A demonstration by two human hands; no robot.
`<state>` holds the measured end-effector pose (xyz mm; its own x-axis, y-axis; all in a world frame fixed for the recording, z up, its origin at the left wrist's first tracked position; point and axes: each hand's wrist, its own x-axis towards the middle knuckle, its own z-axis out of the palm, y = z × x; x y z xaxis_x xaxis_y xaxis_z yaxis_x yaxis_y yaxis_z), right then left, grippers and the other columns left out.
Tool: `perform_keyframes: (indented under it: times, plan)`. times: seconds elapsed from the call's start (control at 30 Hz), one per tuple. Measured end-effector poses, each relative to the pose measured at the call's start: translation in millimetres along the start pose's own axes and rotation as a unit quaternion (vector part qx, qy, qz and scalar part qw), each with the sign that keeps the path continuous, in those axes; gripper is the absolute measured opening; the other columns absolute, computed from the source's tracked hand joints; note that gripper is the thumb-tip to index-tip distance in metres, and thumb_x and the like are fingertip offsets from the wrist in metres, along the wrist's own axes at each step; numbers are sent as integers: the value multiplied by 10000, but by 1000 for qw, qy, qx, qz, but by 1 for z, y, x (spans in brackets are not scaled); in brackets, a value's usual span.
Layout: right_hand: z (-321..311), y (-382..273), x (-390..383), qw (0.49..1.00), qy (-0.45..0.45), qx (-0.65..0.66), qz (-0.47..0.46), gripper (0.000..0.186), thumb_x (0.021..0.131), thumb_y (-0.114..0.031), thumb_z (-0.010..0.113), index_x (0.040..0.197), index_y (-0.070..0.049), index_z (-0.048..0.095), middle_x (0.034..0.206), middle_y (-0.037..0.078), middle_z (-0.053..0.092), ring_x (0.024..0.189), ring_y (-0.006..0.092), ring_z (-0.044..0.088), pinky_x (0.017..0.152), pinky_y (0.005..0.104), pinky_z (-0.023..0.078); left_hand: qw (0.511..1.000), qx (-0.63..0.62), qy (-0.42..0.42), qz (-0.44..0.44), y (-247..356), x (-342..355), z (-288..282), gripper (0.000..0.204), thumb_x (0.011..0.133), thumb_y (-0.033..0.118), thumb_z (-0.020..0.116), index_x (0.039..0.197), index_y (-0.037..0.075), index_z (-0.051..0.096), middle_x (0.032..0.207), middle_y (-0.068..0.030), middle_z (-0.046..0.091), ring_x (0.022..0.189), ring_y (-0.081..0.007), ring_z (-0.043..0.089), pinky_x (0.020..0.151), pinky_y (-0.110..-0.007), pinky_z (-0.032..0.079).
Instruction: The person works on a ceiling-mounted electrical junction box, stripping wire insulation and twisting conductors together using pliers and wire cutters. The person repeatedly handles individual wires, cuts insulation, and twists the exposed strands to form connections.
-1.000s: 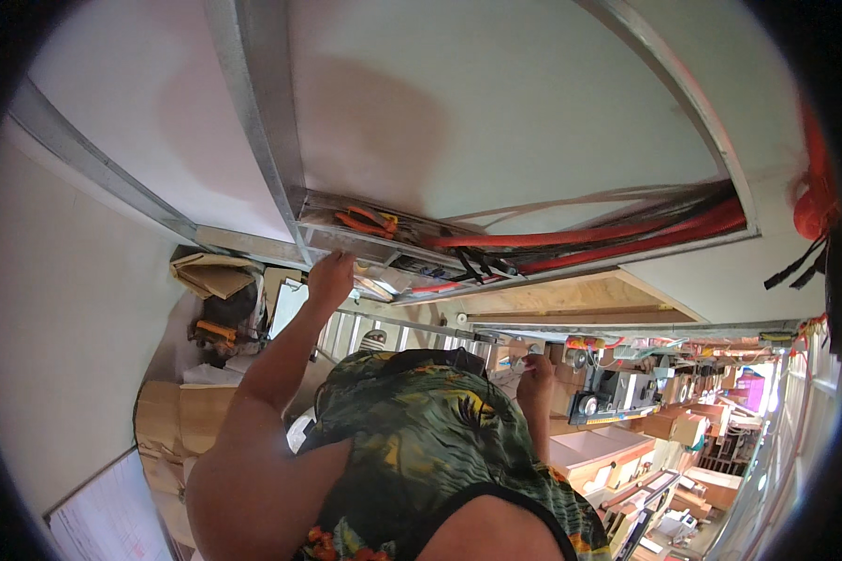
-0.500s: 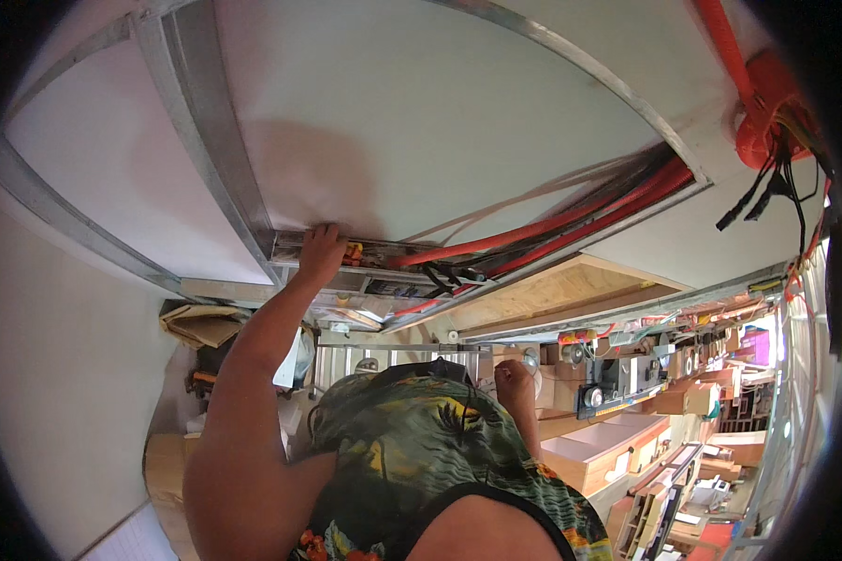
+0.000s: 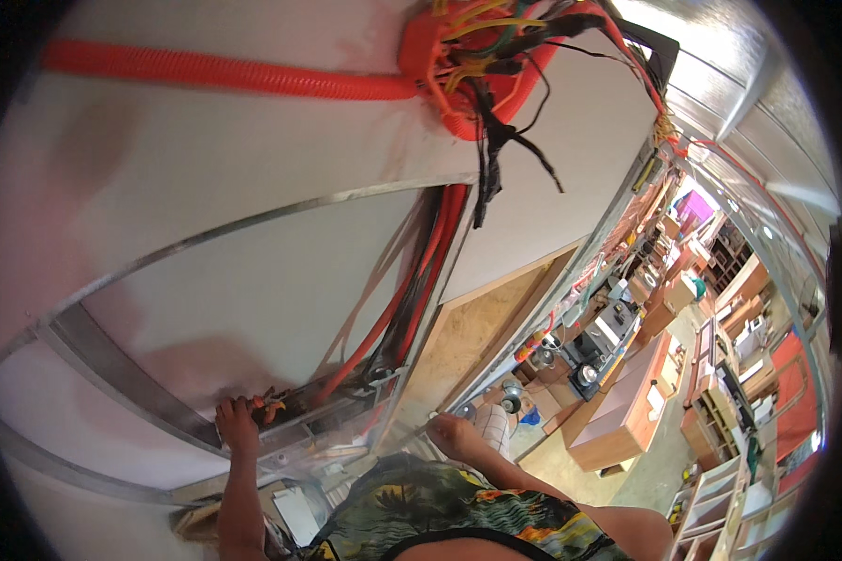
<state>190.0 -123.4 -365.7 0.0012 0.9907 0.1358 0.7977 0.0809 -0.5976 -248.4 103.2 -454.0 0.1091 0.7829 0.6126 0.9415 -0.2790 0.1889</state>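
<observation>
My left hand is closed at the lower corner of a grey metal wall frame. At its fingertips is an orange-handled tool that looks like pliers; the fingers partly cover it. Right of the tool, red corrugated conduits and dark cables run up the inside edge of the frame. My right hand is curled closed near the bottom of a wood-backed recess. Whether anything is in it stays hidden.
Above, a red junction box spills yellow, green and black wires, with loose black cable ends hanging down. To the right are a wooden drawer unit, a dark machine and cluttered shelving. A white panel stands low on the left.
My view has swung right and up, bringing the junction box and workshop further in. My left hand remains at the frame's lower corner, with the tool now at its fingertips. My right arm reaches further forward.
</observation>
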Motion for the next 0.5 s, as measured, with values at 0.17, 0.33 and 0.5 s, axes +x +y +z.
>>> perform_keyframes:
  times: [0.17, 0.33, 0.5]
  plan:
    - [1, -12, 21, 997, 2, 36, -68, 187, 966, -226, 622, 974, -48, 680, 930, 209, 649, 893, 424, 647, 772, 493, 532, 1000, -23, 7, -17, 6, 4, -15, 149, 864, 134, 718, 988, 68, 666, 1043, -139, 553, 988, -370, 571, 813, -511, 468]
    - [0, -31, 36, 990, -19, 90, -104, 198, 944, -195, 703, 1077, -50, 694, 1013, 175, 659, 950, 397, 661, 825, 457, 537, 988, -141, 61, -30, 50, 9, -50, 142, 856, 74, 703, 991, 47, 665, 1023, -151, 596, 945, -371, 567, 824, -494, 454]
    - [-5, -66, 50, 969, -73, 220, -85, 440, 944, -233, 733, 1314, -39, 594, 1325, 184, 578, 1255, 347, 569, 1074, 433, 449, 890, -451, -33, -55, 148, 14, -84, 54, 895, 54, 624, 938, 58, 656, 945, -124, 617, 928, -329, 586, 804, -457, 463]
